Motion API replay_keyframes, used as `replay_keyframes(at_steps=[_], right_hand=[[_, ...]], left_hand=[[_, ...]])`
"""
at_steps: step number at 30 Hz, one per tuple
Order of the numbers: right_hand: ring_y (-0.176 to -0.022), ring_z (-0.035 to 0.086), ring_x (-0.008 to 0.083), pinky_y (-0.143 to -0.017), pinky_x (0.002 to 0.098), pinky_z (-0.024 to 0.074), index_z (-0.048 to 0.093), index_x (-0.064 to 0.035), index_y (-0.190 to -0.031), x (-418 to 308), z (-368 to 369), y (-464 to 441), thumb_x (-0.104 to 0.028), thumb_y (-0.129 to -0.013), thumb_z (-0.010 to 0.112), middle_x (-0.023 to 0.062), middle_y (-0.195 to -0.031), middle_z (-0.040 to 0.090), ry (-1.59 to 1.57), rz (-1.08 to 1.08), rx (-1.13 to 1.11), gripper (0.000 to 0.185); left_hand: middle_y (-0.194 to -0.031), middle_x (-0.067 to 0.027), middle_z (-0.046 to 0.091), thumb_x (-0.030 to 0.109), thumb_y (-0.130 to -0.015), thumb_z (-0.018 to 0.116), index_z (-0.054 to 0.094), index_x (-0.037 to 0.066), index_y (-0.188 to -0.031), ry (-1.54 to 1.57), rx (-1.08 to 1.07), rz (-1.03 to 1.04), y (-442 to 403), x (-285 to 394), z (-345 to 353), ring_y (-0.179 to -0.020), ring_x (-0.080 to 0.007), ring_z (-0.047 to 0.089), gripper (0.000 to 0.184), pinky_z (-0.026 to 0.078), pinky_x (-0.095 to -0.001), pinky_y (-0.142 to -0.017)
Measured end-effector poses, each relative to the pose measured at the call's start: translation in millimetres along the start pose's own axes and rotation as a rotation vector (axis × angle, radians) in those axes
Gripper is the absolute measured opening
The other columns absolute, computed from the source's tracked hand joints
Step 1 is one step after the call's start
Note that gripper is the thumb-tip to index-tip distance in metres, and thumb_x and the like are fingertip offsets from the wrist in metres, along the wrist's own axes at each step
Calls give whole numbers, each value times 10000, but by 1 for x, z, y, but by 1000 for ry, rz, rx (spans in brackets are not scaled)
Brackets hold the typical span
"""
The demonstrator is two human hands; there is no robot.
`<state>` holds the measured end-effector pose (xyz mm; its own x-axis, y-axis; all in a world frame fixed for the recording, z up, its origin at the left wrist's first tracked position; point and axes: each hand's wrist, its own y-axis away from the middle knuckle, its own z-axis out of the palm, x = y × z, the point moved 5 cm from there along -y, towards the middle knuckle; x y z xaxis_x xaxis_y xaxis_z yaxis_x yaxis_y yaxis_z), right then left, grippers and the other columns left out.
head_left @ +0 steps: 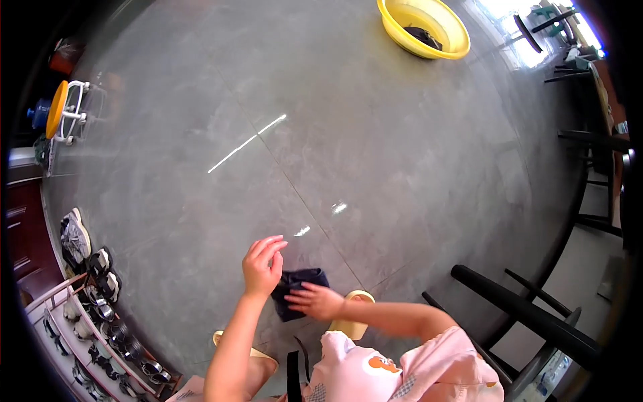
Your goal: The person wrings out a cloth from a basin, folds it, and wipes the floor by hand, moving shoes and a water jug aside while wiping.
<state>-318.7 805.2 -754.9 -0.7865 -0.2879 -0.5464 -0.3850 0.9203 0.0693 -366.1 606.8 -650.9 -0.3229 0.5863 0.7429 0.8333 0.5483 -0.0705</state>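
A dark navy, soft, cloth-like thing (309, 275) lies on the floor between my feet; its exact kind cannot be made out. Over its lower right part is my right hand (316, 301), fingers spread and seemingly touching the fabric. My left hand (263, 266) is raised beside its upper left edge, the fingers slightly bent and the thumb apart, with nothing visible in it. Part of the dark fabric is hidden behind both hands. A yellow slipper (349, 327) is on my right foot, just beside the cloth.
A yellow basin (457, 41) with a dark item inside stands on the grey floor (402, 154) at the far right. Shoes fill a rack (77, 315) at lower left. An orange-topped stool (57, 110) is at left. Black chair legs (516, 308) are close on my right.
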Motion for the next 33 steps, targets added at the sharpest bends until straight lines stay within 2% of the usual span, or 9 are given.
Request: replay_keyframes(at_steps=[5, 8, 10, 14, 19, 23, 24, 28, 33], right_hand=[[-1307, 388, 215, -1086, 478, 272, 548, -278, -1262, 167, -116, 43, -333, -854, 505, -11, -1443, 395, 223, -9, 83, 414], [-1327, 359, 232, -1096, 444, 266, 529, -238, -1285, 287, -198, 62, -310, -878, 481, 11, -1450, 385, 426, 498, 11, 416], [-1358, 309, 250, -1106, 438, 246, 447, -215, -1360, 353, -225, 85, -323, -915, 449, 32, -1485, 327, 507, 705, 267, 458], [-1371, 265, 313, -1102, 468, 236, 348, -139, -1419, 381, -233, 66, -328, -932, 438, 124, -1502, 269, 485, 1061, 473, 530], [-1265, 382, 346, -1019, 533, 315, 493, -92, -1270, 236, -168, -29, -308, -776, 577, 172, -1390, 394, 394, 846, 380, 545], [-1300, 361, 269, -1128, 496, 158, 580, -166, -1205, 91, -63, -84, -355, -838, 471, 67, -1350, 476, 307, 238, 351, 427], [-1298, 360, 249, -1135, 487, 143, 618, -185, -1148, 68, -47, -90, -354, -842, 455, 47, -1299, 522, 311, 32, 66, 386], [-1261, 395, 206, -1061, 447, 270, 631, -202, -1124, 112, -89, -97, -343, -820, 498, -4, -1275, 531, 310, -135, 91, 361], [-1269, 395, 252, -1043, 471, 311, 550, -212, -1247, 267, -197, -59, -283, -851, 535, 34, -1407, 409, 392, 415, 285, 402]], left_hand=[[-969, -45, 666, -31, -736, 567, 681, 73, -878, -9, -59, 38, 1, 0, 5, -809, -220, 615, 210, 513, -319, -658], [-969, -43, 666, -42, -730, 569, 683, 72, -868, -13, -44, 10, 5, -11, 2, -806, -220, 617, 213, 511, -314, -647], [-971, -44, 667, -45, -730, 569, 683, 71, -868, -19, -41, -27, 10, -19, -2, -806, -222, 617, 213, 510, -317, -651], [-970, -44, 667, -47, -734, 566, 684, 70, -870, -40, -1, -82, 22, -29, -12, -808, -224, 617, 214, 510, -323, -671], [-969, -45, 669, -43, -737, 568, 682, 68, -879, -80, 26, -95, 20, -25, -15, -831, -235, 621, 213, 515, -331, -705], [-971, -55, 667, -30, -739, 573, 680, 65, -877, -84, 1, -88, 12, -12, -9, -851, -245, 625, 198, 518, -344, -729], [-973, -59, 665, -25, -738, 574, 680, 64, -874, -68, -12, -103, 9, -11, -5, -857, -246, 625, 194, 519, -347, -735], [-945, -45, 659, 2, -730, 587, 680, 85, -855, -134, -123, 10, 3, -7, -2, -851, -240, 623, 177, 523, -353, -735], [-949, 13, 652, 53, -707, 640, 679, 131, -840, -227, -348, 155, 1, -21, -34, -851, -202, 618, 160, 530, -340, -667]])
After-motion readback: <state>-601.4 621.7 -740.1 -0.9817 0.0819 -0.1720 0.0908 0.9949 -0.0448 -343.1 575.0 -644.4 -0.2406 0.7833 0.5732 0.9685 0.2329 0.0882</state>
